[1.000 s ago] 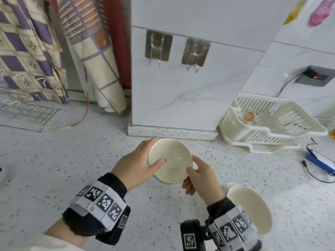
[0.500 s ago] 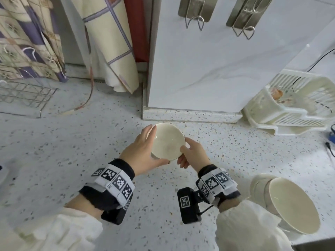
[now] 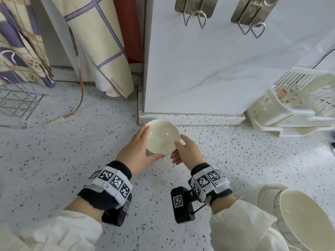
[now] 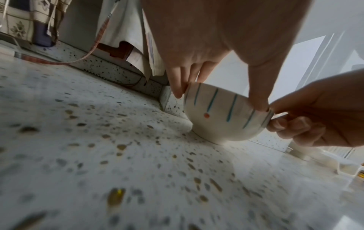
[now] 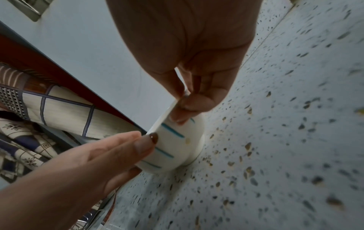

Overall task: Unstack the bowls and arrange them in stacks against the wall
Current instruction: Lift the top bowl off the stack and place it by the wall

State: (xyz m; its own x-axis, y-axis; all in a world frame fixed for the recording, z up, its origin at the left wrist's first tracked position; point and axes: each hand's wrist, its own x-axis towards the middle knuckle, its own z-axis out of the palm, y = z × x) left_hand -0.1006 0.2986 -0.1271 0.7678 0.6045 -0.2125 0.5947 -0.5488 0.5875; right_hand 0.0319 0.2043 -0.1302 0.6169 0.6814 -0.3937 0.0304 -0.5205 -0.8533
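Note:
A small cream bowl [image 3: 162, 136] with blue stripes and a red dot [image 4: 222, 115] sits tilted low at the foot of the white wall [image 3: 208, 69], its foot touching the speckled counter [image 3: 72, 160]. My left hand [image 3: 150, 142] wraps its left rim, thumb at the front and fingers behind [image 4: 177, 88]. My right hand [image 3: 176, 151] pinches the right rim between thumb and fingers [image 5: 189, 109]. A stack of larger cream bowls [image 3: 304, 220] stands at the lower right, behind my right sleeve.
A white plastic dish rack [image 3: 299, 113] stands against the wall at the right. A wire rack [image 3: 16, 102] lies at the far left, with rolled patterned mats [image 3: 101, 51] and a loose cord [image 3: 79, 98] in the corner. Metal hooks [image 3: 194, 13] hang on the wall.
Both hands have carried the small bowl forward and down to the base of the wall. The view has shifted with them, so the bowl stack now lies at the lower right.

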